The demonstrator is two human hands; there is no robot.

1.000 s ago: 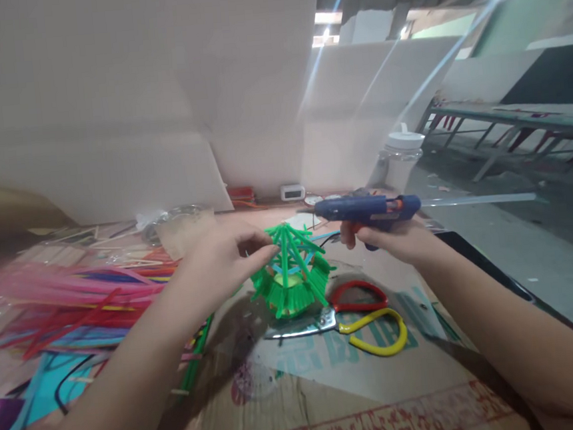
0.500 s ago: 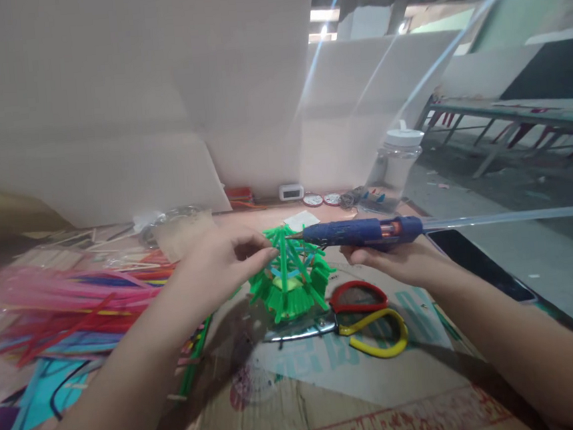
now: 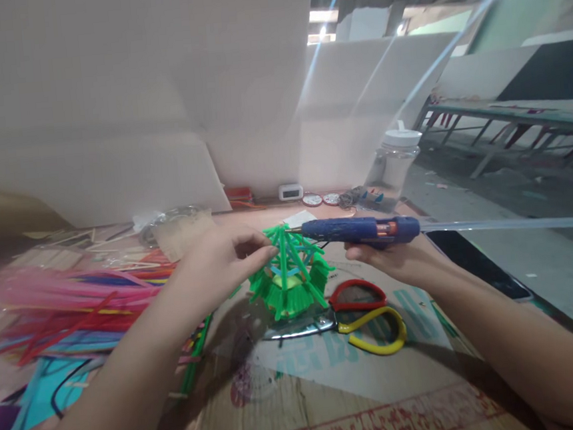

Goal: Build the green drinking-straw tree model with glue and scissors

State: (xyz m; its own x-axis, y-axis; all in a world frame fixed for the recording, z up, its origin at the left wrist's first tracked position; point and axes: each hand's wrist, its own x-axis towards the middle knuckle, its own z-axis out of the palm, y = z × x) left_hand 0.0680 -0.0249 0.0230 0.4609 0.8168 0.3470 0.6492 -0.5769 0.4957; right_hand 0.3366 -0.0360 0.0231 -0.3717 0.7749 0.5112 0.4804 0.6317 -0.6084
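A green cone-shaped craft piece, built from fuzzy pipe-cleaner strips, stands in the middle of the table. My left hand is at its upper left side, thumb and fingers pinched close against a green strip; what lies between the fingertips is hidden. In my right hand is a blue hot glue gun, held level with a long clear glue stick sticking out of its back. Its metal nozzle points left at the top of the green piece. Scissors with one red and one yellow handle lie just in front.
Pink, red and blue pipe cleaners are heaped at the left. A phone lies beyond my right forearm. Along the back stand a small white digital clock and a clear bottle, before white boards.
The glue gun's nozzle has shifted slightly upward toward the tip of the green piece, and the rear of the glue stick has dipped. My left hand has stayed in place.
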